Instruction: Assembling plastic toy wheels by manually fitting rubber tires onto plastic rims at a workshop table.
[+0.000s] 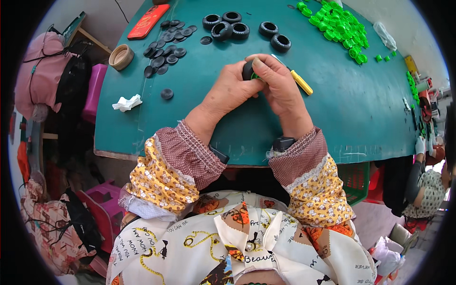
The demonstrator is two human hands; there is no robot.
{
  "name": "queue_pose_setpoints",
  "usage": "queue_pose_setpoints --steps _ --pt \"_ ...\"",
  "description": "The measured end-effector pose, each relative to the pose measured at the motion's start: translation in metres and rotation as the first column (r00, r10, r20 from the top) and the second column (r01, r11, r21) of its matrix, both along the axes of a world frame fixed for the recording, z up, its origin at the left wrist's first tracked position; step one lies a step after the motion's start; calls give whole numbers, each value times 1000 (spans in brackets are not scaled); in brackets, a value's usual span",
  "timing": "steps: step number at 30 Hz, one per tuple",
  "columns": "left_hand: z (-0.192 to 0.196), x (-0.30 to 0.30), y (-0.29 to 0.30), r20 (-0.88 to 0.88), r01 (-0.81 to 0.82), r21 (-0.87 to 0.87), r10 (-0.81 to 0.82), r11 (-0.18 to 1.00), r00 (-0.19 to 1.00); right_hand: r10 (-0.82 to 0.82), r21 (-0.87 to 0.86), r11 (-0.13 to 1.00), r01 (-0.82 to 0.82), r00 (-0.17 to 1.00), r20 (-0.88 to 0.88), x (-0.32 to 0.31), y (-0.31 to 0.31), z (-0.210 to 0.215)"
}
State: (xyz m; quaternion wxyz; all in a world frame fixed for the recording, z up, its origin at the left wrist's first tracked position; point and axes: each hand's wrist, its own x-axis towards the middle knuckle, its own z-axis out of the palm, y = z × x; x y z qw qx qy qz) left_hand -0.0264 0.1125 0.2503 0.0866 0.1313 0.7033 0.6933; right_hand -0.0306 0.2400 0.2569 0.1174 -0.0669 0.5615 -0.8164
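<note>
Black rubber shows between the fingers of both hands: a small black tyre (248, 70) with a green hub piece (255, 76) peeking out at its lower edge is pinched where the left hand (231, 90) and the right hand (280, 85) meet, held just above the green surface (332, 109). The left fingers curl narrowly around the tyre's near side, and the right fingers fold over its top and far side, thumb pressed against it, so both hands are closed on the same piece. Just beyond the right fingers, touching or nearly touching them, lies a yellow-handled tool (300, 81) with its metal tip pointing away. Farther out past the fingertips sit loose black tyres (228, 26), and to the far left of them a scatter of flat black discs (166, 47). Well off beyond the right fingers is a heap of green hubs (337, 26). A crumpled white tissue (126, 102) lies well to the left of the left fingers.
</note>
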Motion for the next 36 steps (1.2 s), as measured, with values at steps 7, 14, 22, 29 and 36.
queue_pose_setpoints --steps 7,14,22,29,36 --pt "7 -2 -9 255 -15 369 -86 929 963 -57 -147 987 71 994 94 0 -2 7" --pt "8 -2 -9 260 29 393 -141 919 955 -56 35 998 56 998 5 2 -3 0" --pt "11 -2 -18 265 171 310 -258 935 929 13 60 998 -7 995 -96 7 -3 6" --pt "16 5 -4 39 130 132 -136 983 990 -38 22 999 40 996 -81 11 -4 9" --pt "16 4 -1 3 118 80 -119 990 993 -43 -20 999 43 998 -35 7 -3 6"
